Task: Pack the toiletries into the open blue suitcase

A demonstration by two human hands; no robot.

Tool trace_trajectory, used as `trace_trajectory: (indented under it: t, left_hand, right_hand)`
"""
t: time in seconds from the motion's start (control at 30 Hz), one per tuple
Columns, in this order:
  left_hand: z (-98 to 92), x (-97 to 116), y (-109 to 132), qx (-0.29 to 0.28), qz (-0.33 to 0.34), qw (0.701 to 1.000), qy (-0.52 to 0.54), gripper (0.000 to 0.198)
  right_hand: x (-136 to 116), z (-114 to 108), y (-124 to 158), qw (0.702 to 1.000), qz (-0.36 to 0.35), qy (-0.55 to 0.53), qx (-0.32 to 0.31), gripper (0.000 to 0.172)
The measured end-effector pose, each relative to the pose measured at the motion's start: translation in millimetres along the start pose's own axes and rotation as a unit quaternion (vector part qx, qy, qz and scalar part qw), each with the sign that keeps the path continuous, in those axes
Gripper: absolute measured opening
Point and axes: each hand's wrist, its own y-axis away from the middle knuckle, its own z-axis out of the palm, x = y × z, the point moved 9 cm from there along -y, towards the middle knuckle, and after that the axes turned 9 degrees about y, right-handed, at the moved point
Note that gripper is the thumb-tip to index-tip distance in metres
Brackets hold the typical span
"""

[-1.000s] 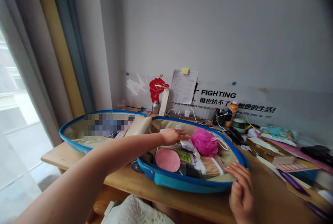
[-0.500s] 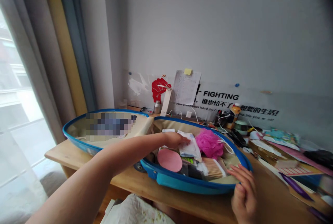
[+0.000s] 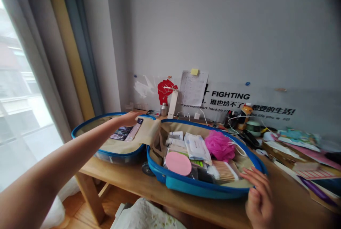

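Observation:
An open blue suitcase (image 3: 191, 190) with a beige lining lies across the table. My left hand (image 3: 132, 118) hovers over its left half, fingers stretched out and holding nothing I can see. Below that hand are a dark printed packet (image 3: 121, 134) and a pink strip-like pack (image 3: 134, 129). My right hand (image 3: 258, 190) rests on the right half's rim, fingers extended over the edge. In that half lie a pink oval item (image 3: 178, 163), a white soft packet (image 3: 197, 147), a magenta bath puff (image 3: 220, 146), white tubes (image 3: 176, 140) and a pack of cotton swabs (image 3: 222, 171).
Behind the suitcase stand a metal bottle (image 3: 163, 109) and a tall white object (image 3: 173, 104). On the right of the wooden table (image 3: 283, 200) are an orange-capped bottle (image 3: 245, 115), a green-grey jar (image 3: 253, 128), cables, papers and a purple item (image 3: 317, 190). Curtains hang left.
My left hand has moved left from the white packet to above the suitcase's left half, empty. My right hand stays on the rim. The view has shifted slightly.

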Motion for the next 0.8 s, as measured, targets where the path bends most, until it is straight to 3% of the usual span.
trace_trajectory:
  t: [0.1, 0.23, 0.37, 0.53, 0.8]
  left_hand:
    - [26.9, -60.4, 40.5, -0.071, -0.075, 0.993, -0.049, 0.054]
    - [58.7, -90.9, 68.0, -0.114, -0.109, 0.984, -0.079, 0.079]
    - [66.6, -86.4, 66.8, -0.105, -0.088, 0.986, -0.091, 0.091]
    - [59.9, -67.4, 64.8, -0.092, -0.056, 0.988, -0.107, 0.079]
    - [16.6, -62.8, 80.2, -0.016, -0.099, 0.989, -0.113, 0.058]
  right_hand:
    - [-1.1, -0.4, -0.8, 1.000, -0.001, -0.003, 0.006, 0.037]
    - [-3.8, -0.4, -3.2, 1.000, -0.002, -0.007, 0.009, 0.038]
    - [-6.2, -1.4, -3.8, 1.000, -0.007, -0.002, 0.016, 0.038]
    - [-0.5, -1.6, -1.0, 1.000, 0.007, 0.003, 0.018, 0.039]
    - [-0.7, -1.3, -0.2, 1.000, -0.001, 0.003, 0.018, 0.038]
